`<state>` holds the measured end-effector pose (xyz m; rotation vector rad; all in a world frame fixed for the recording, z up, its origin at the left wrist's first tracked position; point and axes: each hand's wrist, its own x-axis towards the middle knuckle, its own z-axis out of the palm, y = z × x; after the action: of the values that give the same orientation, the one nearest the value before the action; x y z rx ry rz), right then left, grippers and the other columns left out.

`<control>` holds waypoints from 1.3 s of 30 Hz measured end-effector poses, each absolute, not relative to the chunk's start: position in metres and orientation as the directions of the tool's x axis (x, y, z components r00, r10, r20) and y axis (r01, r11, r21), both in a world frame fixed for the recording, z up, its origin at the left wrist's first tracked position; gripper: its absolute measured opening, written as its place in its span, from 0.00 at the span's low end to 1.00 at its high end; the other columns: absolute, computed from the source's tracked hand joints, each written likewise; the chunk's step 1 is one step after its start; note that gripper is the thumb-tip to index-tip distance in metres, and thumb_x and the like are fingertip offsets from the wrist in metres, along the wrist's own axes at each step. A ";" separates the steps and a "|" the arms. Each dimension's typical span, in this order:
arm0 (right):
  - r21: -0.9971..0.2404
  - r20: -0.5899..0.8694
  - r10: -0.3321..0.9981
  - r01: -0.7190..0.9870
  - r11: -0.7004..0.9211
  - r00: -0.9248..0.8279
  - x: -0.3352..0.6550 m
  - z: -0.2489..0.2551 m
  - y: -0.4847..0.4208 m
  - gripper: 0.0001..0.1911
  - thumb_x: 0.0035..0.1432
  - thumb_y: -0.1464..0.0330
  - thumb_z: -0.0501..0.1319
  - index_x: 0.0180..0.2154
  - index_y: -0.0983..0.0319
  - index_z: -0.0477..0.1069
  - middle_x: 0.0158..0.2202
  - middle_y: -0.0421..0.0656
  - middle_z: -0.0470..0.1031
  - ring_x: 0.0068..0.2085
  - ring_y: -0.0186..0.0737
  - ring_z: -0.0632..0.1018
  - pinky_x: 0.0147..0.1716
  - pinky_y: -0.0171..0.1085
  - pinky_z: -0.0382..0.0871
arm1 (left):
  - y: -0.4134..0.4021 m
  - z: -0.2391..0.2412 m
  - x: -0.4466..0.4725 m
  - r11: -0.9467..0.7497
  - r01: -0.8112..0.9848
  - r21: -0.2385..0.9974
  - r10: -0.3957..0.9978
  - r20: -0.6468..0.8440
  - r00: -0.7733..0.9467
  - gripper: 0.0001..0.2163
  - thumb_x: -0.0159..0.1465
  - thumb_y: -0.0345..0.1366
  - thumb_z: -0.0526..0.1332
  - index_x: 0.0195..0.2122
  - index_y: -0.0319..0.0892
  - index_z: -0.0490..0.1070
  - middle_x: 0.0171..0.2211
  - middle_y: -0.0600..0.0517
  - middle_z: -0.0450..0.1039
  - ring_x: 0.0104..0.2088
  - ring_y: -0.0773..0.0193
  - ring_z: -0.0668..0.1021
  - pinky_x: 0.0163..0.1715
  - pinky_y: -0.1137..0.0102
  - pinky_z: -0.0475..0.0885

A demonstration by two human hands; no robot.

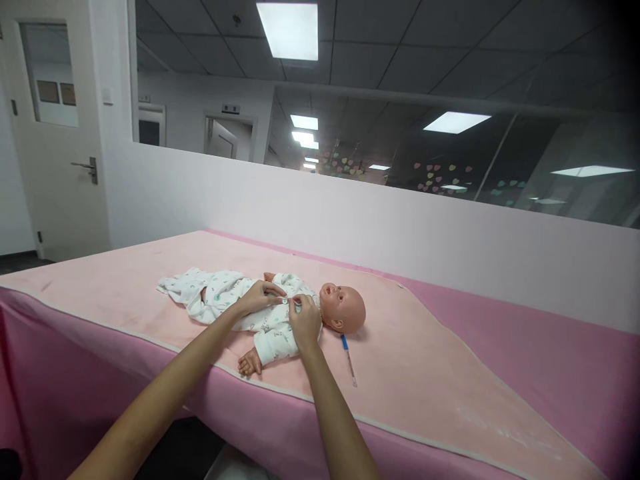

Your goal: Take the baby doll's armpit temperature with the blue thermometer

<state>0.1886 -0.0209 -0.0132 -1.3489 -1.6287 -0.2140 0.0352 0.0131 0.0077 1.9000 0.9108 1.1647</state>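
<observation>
A baby doll (344, 308) lies on its back with its head to the right, dressed in a white printed baby top (275, 343) and matching pants (225, 288). Over the doll's chest, my left hand (259, 297) pinches the front of the top with thumb and fingers. Close beside it, my right hand (305, 317) is closed on the cloth nearer the neck. Between my fingertips shows a small round button or snap (285, 301). A thin clear stick with a blue end (349, 360), like a thermometer, rests on the mat below the doll's head.
A peach mat (410, 373) covers the table over a pink cloth (475, 320). Behind it stands a white low wall (350, 217) with a large window above. A door (55, 147) is at the far left. The table's front edge runs beneath my forearms.
</observation>
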 end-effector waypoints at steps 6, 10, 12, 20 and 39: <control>-0.359 0.806 0.592 0.816 0.453 0.026 0.191 -0.014 -0.028 0.10 0.56 0.63 0.54 0.38 0.60 0.69 0.37 0.41 0.72 0.36 0.36 0.72 0.32 0.31 0.62 | 0.004 0.008 0.033 -0.676 0.432 0.596 0.727 0.636 0.259 0.10 0.56 0.31 0.55 0.35 0.41 0.74 0.34 0.50 0.76 0.36 0.63 0.75 0.38 0.70 0.69; -0.286 0.824 0.565 0.835 0.470 -0.037 0.190 -0.011 -0.029 0.13 0.57 0.70 0.50 0.42 0.59 0.68 0.45 0.42 0.70 0.39 0.35 0.73 0.33 0.31 0.64 | -0.007 0.004 0.013 -0.681 0.696 0.228 0.551 0.786 0.281 0.11 0.59 0.31 0.52 0.37 0.43 0.73 0.33 0.49 0.75 0.36 0.62 0.74 0.38 0.67 0.67; -0.245 0.817 0.568 0.828 0.504 -0.104 0.185 -0.008 -0.028 0.16 0.56 0.73 0.48 0.43 0.58 0.68 0.46 0.41 0.69 0.39 0.34 0.73 0.34 0.31 0.64 | -0.012 0.000 0.000 -0.676 0.717 0.170 0.545 0.770 0.332 0.11 0.60 0.35 0.53 0.40 0.44 0.72 0.35 0.49 0.74 0.36 0.62 0.74 0.38 0.67 0.67; -0.156 0.695 0.664 0.843 0.515 -0.277 0.157 0.002 -0.017 0.11 0.55 0.65 0.52 0.39 0.56 0.69 0.39 0.39 0.72 0.35 0.34 0.73 0.30 0.31 0.62 | -0.018 -0.008 -0.004 -0.617 0.750 0.240 0.636 0.713 0.295 0.14 0.62 0.42 0.50 0.44 0.48 0.70 0.38 0.51 0.72 0.40 0.62 0.72 0.40 0.68 0.66; -0.457 0.793 0.605 0.730 0.509 0.074 0.166 -0.003 -0.019 0.12 0.50 0.74 0.50 0.36 0.62 0.67 0.34 0.43 0.69 0.33 0.37 0.70 0.33 0.33 0.62 | -0.017 -0.013 -0.001 -0.579 0.773 0.258 0.646 0.724 0.242 0.12 0.62 0.42 0.50 0.38 0.44 0.70 0.37 0.50 0.71 0.38 0.61 0.72 0.35 0.69 0.65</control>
<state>0.1663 -0.0185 -0.0031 -1.1682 -1.6094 -0.1364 -0.0006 -0.0170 -0.0127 2.5920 1.4944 1.3798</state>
